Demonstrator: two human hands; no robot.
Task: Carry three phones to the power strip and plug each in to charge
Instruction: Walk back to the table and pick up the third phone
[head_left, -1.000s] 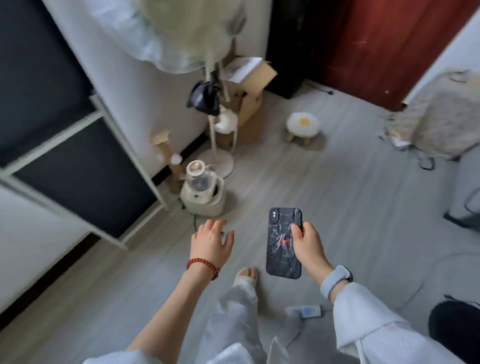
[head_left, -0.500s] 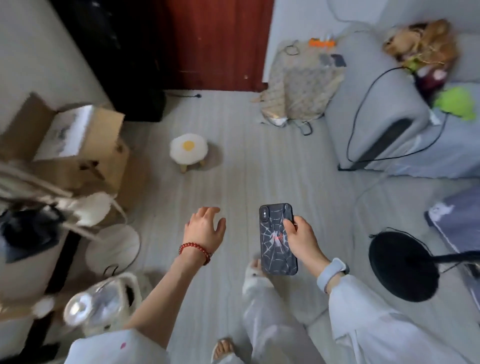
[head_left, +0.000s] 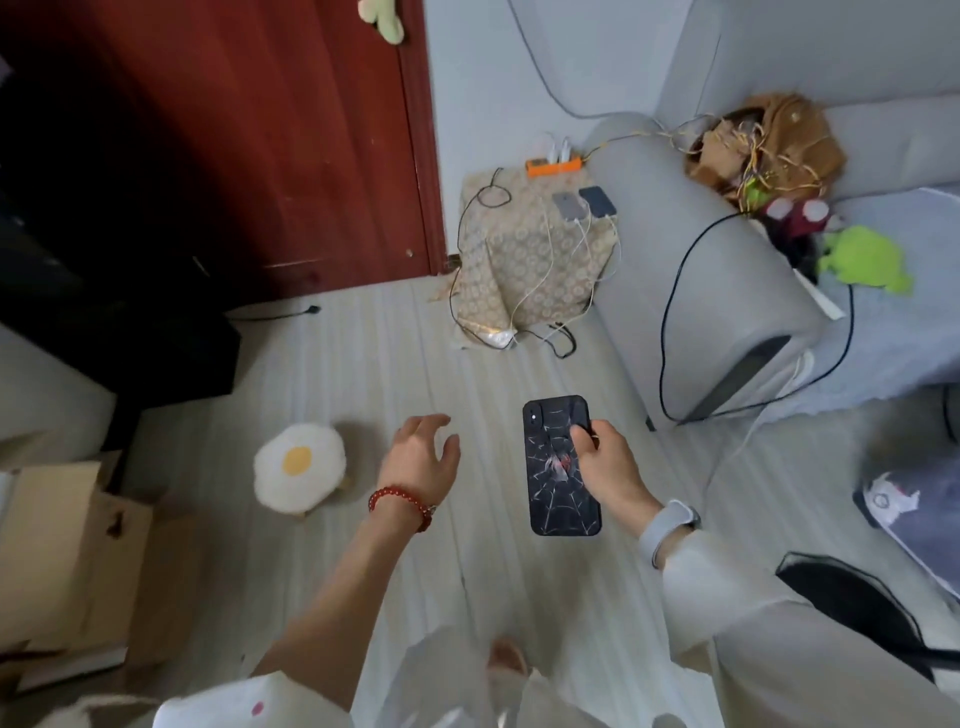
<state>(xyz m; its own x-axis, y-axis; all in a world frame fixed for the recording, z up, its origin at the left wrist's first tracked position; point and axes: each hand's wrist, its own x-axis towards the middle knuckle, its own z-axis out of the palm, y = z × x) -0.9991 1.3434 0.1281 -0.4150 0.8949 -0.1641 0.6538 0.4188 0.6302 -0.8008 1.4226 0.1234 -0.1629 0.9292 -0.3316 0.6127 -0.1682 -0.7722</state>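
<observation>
While right hand (head_left: 602, 467) grips the web-patterned phone (head_left: 561, 465) and left hand (head_left: 423, 460) hangs loose-fingered and empty, person should carry it level to the orange power strip (head_left: 553, 167) at the covered stand's (head_left: 519, 260) far edge.

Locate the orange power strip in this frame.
Head view, upper centre-right: the orange power strip sits at the far edge of the patterned-cloth stand, beside the grey sofa arm, just behind two phones.

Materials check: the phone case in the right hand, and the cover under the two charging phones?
Phone case: matte black, probably soft plastic or silicone; printed web lines, no glare.
Cover: looks like woven or lace-patterned fabric, beige; it drapes in folds down to the floor.
</observation>
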